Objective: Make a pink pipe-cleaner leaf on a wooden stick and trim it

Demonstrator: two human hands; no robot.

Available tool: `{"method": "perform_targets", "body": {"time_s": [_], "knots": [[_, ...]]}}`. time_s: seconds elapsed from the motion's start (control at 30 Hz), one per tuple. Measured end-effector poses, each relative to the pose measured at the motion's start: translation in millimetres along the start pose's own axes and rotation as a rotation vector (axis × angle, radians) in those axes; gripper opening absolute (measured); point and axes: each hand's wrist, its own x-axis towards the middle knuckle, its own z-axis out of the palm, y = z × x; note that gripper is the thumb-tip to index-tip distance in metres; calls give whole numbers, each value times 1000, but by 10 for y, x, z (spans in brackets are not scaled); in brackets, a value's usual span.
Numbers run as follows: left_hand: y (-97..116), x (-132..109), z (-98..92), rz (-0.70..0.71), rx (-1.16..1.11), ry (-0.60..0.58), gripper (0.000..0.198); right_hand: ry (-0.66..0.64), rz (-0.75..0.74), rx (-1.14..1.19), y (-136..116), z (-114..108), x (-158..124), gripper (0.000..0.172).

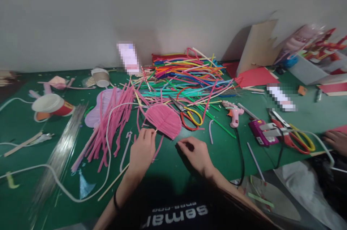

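At your edge of the table [170, 159], your left hand [142, 147] apparently steadies the pink fan [165, 119] by its stick [114, 182]; presumably advance your right hand [197, 154], grip indeterminable.

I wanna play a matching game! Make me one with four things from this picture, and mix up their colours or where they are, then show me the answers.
Things:
1. Fan-shaped piece
2. Glue gun
3. Tassel
4. Socket block

Clues:
A. Light blue
B. Purple
C. Held by the left hand
D. Pale pink with an orange trigger

Pairs: 1-C, 2-D, 3-A, 4-B
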Motion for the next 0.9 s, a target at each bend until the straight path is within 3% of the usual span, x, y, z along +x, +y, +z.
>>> {"method": "perform_targets", "body": {"time_s": [0.17, 0.33, 0.53, 0.9], "knots": [[99, 32, -75, -51, -151, 186, 8, -249, 285, 691, -147, 61, 84, 36], [121, 45, -90, -45, -175, 257, 6, -297, 409, 1015, -240, 138, 155, 30], [119, 38, -81, -49, -165, 252, 8, -233, 407, 1089, -300, 156, 173, 28], [163, 39, -98, -34, -142, 223, 13, -73, 391, 992, -322, 183, 240, 27]]}}
